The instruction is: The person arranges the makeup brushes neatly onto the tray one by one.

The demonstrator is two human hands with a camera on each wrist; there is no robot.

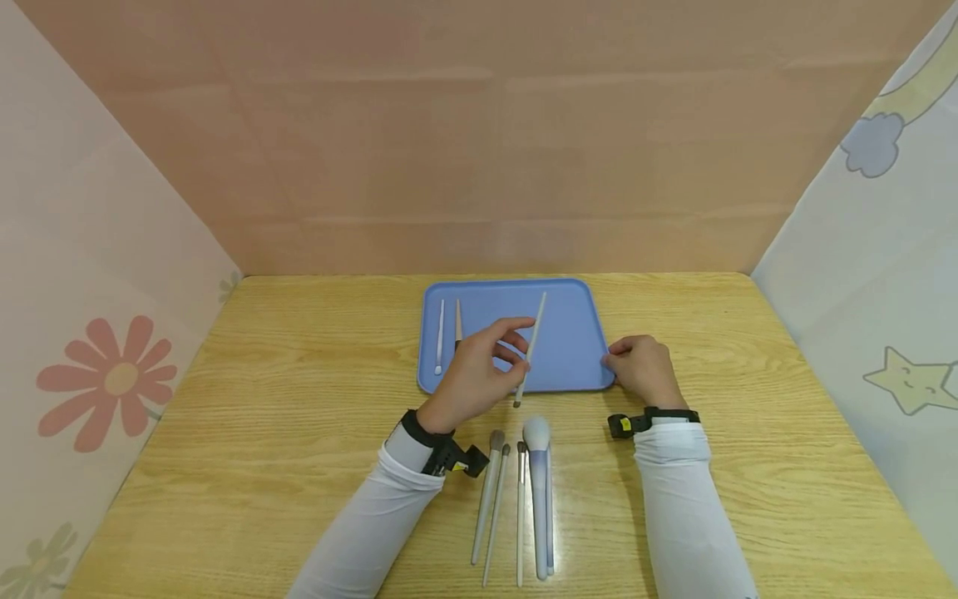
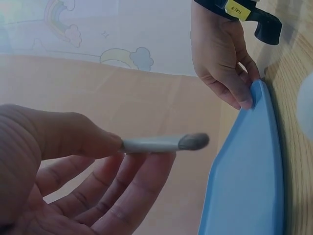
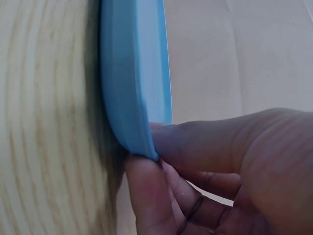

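Two brushes [image 1: 449, 333] lie at 9 o'clock in the tray [image 1: 572, 349]; five more [image 1: 516, 499] wait on the desk [image 1: 262, 433] at 6. Left hand [image 1: 475, 374] pinches a thin brush [image 1: 530, 349] over the tray; right hand [image 1: 644, 366] pinches its 3 o'clock rim. Loose pinch could drop the brush outside the near rim; open tray room lies toward 3.

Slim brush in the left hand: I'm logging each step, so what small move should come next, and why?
Probably lower the slim brush onto the blue tray beside the two brushes lying there: the left hand pinches it above the tray, and the right hand grips the rim.
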